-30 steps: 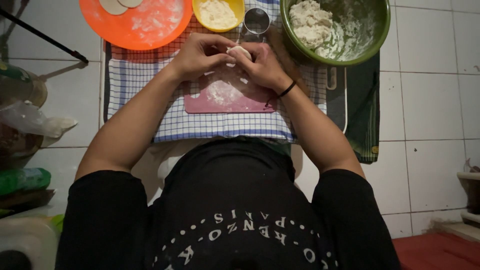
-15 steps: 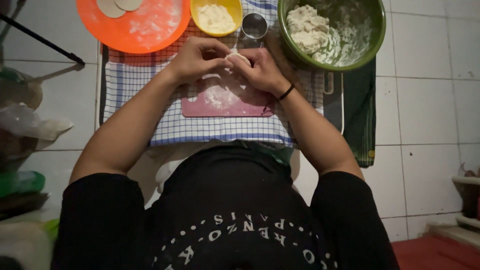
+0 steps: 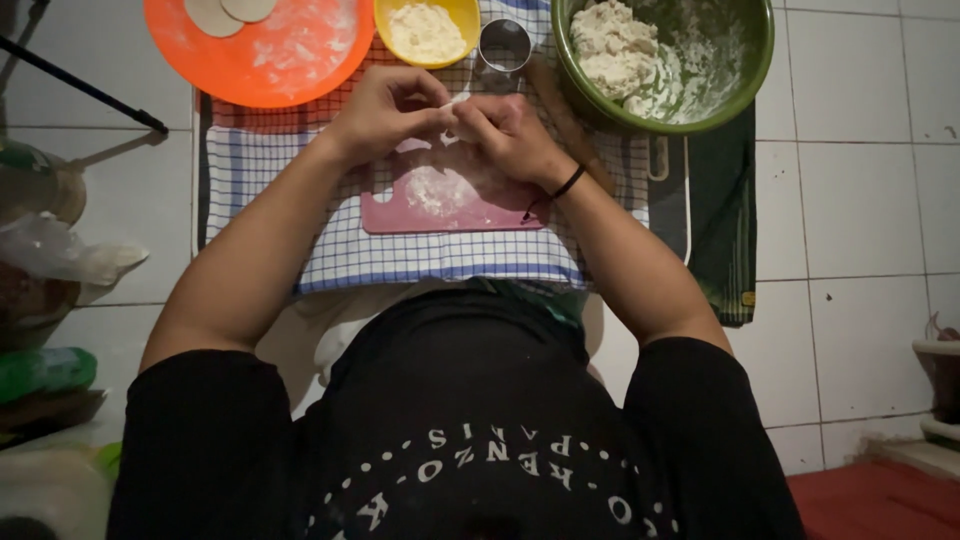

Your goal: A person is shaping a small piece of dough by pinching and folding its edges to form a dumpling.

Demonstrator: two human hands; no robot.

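- Pale dough (image 3: 458, 107), a small piece, sits pinched between our two hands at about 12 o'clock of the view, just above the pink cutting board (image 3: 450, 200).
- We see our left hand (image 3: 385, 110) curled, its fingers (image 3: 425, 100) pressed together on the left side of that dough.
- Our right hand (image 3: 510, 135) meets it from the right, fingers (image 3: 478, 112) pinching the same piece; a black band (image 3: 568, 182) circles that wrist.
- We note a floury patch in the middle of the cutting board, which lies on a blue-and-white checked cloth (image 3: 260, 170) spread on the white tiled floor (image 3: 860, 200).
- At 11 o'clock lies an orange plate (image 3: 290, 60), dusted with flour, with two flat dough rounds (image 3: 215, 14) at its far edge.
- At 12 o'clock, beyond the hands, we find a yellow bowl (image 3: 455, 50) holding a pale filling, and just beside it, toward 1 o'clock, a small metal ring cutter (image 3: 504, 45).
- At 1 o'clock stands a green bowl (image 3: 740, 90) with a lump of dough (image 3: 610, 50) and loose flour inside.
- A wooden rolling pin (image 3: 572, 125) lies between the green bowl and our right wrist, partly hidden by the hand.
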